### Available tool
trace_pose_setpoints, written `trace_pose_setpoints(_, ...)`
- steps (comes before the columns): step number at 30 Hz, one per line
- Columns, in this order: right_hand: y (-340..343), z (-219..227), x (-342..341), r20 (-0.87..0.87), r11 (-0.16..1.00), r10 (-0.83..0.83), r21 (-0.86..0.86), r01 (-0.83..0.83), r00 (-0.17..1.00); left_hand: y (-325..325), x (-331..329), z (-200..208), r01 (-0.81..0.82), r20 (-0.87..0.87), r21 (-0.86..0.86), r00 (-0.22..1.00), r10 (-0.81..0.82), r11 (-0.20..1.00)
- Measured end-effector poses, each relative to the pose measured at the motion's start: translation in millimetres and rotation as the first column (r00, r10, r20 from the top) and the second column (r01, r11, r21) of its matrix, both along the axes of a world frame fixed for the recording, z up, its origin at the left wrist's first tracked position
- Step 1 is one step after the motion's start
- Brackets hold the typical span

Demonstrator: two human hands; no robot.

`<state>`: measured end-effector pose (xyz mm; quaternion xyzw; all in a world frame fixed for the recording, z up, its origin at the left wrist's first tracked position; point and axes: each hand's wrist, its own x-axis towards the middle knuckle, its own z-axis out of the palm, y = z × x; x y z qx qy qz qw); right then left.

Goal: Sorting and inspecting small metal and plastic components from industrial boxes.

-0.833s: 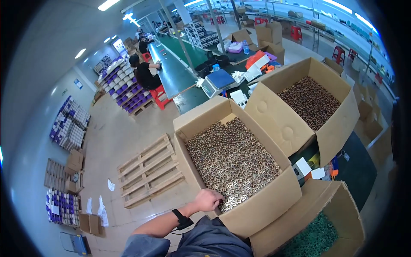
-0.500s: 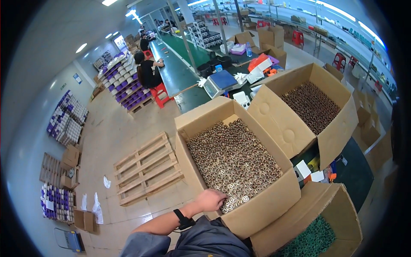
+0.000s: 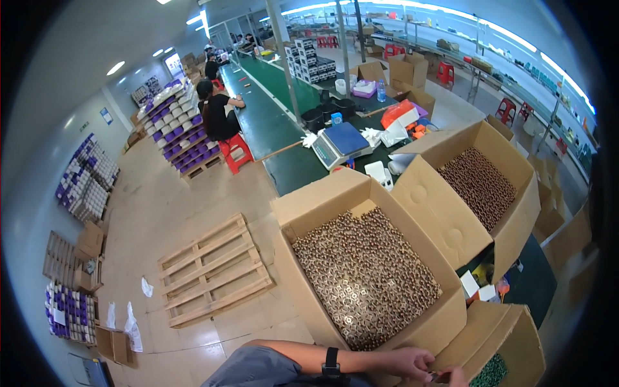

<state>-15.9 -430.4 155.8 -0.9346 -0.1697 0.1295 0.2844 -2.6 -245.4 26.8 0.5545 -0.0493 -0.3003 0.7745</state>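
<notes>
My left hand, with a black watch on its wrist, sits just below the near wall of a big open cardboard box. The box is full of small brown metal parts. My right hand barely shows at the bottom edge, fingertips against the left hand's. A small dark piece sits pinched between them; what it is cannot be made out. To the right of my hands, a lower box of green parts stands open.
A second open box of brown parts stands behind on the right. A scale and packets lie on the green bench beyond. A wooden pallet lies on the floor at left. A seated person works by stacked purple-and-white cartons.
My left hand has come off the near rim of the big box and dropped in front of it to meet my right hand. The view has tilted slightly.
</notes>
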Motion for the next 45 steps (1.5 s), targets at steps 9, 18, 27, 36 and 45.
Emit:
trace_pose_setpoints(9, 110.7, -43.7, -3.5, 0.021, 0.99, -0.016, 0.138, 0.013, 1.0, 105.4, 6.8, -18.9, 0.185, -0.113, 0.172, 0.979, -0.167, 0.968)
trace_pose_setpoints(18, 104.3, -152.9, 5.6, 0.256, 0.881, -0.262, -0.331, 0.339, 0.93, 206.7, 34.6, -65.6, -0.171, 0.147, 0.352, 0.981, 0.126, 0.92)
trace_pose_setpoints(27, 137.6, -185.1, 11.7, -0.049, 0.827, -0.561, -0.07, 0.557, 0.826, 342.5, 117.4, -46.4, -0.48, 0.425, 0.696, 0.875, 0.232, 0.534)
trace_pose_setpoints(36, 123.2, -240.6, 1.8, 0.151, 0.834, -0.55, 0.051, 0.549, 0.821, 383.7, 195.8, -57.0, -0.454, 0.47, 0.714, 0.875, 0.116, 0.533)
trace_pose_setpoints(45, 132.2, -219.9, 13.8, 0.044, 0.798, -0.601, -0.013, 0.602, 0.798, 386.7, 248.7, -35.3, -0.377, 0.5, 0.816, 0.841, -0.206, 0.439)
